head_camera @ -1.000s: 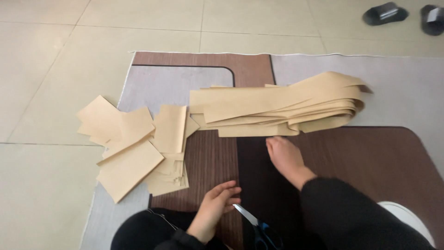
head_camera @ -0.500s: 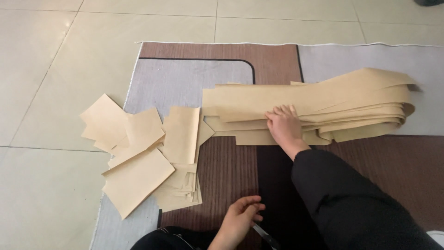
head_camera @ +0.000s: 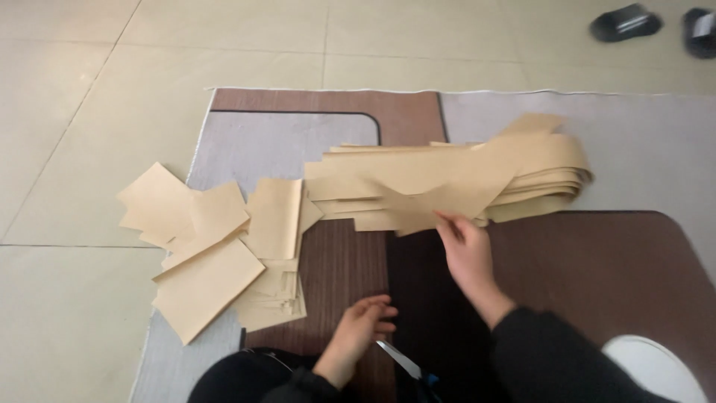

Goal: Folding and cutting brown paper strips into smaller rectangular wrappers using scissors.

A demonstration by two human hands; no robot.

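My right hand (head_camera: 467, 252) pinches the near edge of a long tan paper strip (head_camera: 447, 190), lifting it off a folded stack of similar strips (head_camera: 537, 175) that lies across the mat. My left hand (head_camera: 363, 328) rests low on the mat with fingers loosely spread and nothing in it. Scissors (head_camera: 403, 362) with a blue handle lie just right of that hand, their blades pointing toward it. To the left, several cut tan paper rectangles (head_camera: 212, 257) lie in a loose heap.
A brown and grey floor mat (head_camera: 298, 134) covers the beige tiled floor (head_camera: 89, 89). A pair of black slippers (head_camera: 656, 22) sits at the top right. A white rounded object (head_camera: 656, 369) shows at the bottom right.
My right hand went from the mat to the strip stack, then drew back holding a strip's edge, which now lifts off the pile. My left hand stayed near the scissors.
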